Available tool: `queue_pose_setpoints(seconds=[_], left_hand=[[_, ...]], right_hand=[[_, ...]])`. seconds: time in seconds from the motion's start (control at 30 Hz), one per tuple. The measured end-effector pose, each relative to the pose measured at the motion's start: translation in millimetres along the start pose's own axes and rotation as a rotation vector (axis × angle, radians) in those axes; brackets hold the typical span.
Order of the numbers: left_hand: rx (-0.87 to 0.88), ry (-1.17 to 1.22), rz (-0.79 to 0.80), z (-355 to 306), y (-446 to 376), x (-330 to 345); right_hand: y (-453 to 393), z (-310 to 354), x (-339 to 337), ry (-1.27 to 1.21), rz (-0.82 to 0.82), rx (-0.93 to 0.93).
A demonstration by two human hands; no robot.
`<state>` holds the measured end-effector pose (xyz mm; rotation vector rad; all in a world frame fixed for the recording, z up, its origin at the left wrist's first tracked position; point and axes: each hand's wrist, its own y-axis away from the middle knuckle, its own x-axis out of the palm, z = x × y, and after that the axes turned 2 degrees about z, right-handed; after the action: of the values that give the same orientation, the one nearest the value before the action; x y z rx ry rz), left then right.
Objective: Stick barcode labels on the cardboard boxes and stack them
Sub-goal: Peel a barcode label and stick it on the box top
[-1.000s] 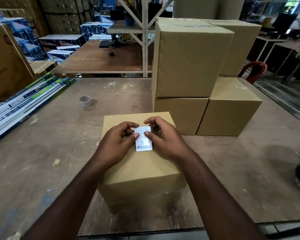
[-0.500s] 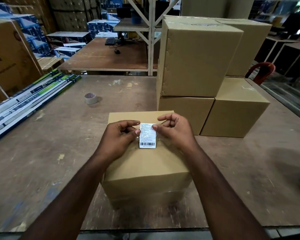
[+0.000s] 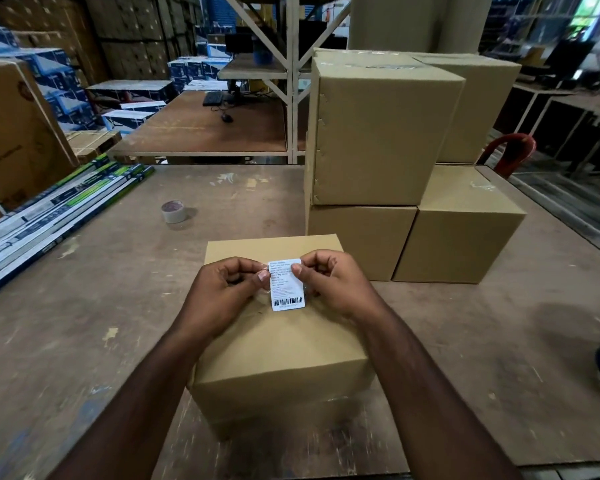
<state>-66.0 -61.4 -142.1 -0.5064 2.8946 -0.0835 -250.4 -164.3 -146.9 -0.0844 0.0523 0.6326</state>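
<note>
Your forearms run up from the bottom of the frame and meet over the cardboard box (image 3: 278,344) at lower centre, the one nearest you on the tabletop (image 3: 84,306). Your left hand (image 3: 222,289) has its fingers curled, with the thumb and forefinger pinching the upper left edge of the barcode label (image 3: 287,285). Your right hand (image 3: 329,282) mirrors it, its grip pinching the upper right corner. Both wrists are bent slightly inward, knuckles up. The label sits in the middle of the frame over the box top, barcode end toward you; whether that lower end already touches the cardboard cannot be told.

To do this well, square the label to the box edges while the sticky side is free, set one end down first, then smooth flat fingers along it to the other end so no bubble or crease forms. Something thin and clear shows near your left fingertips, perhaps backing; keep it out from under the label.

Beyond, right of centre, the stacked boxes (image 3: 381,133) wait for this one. A tape roll (image 3: 173,211) lies at centre left.
</note>
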Motion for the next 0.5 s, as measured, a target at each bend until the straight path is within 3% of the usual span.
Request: queue_pose_setpoints(seconds=[0.27,0.5], left_hand=[[-0.013,-0.043,-0.011,1.5,-1.9,-0.5],[-0.043,-0.127,0.0,-0.5,-3.1,6.1]], right_hand=[[-3.1,0.5,-3.4,-0.037,-0.071,0.054],[-7.9,-12.9,-5.5,0.142,-0.167,0.022]])
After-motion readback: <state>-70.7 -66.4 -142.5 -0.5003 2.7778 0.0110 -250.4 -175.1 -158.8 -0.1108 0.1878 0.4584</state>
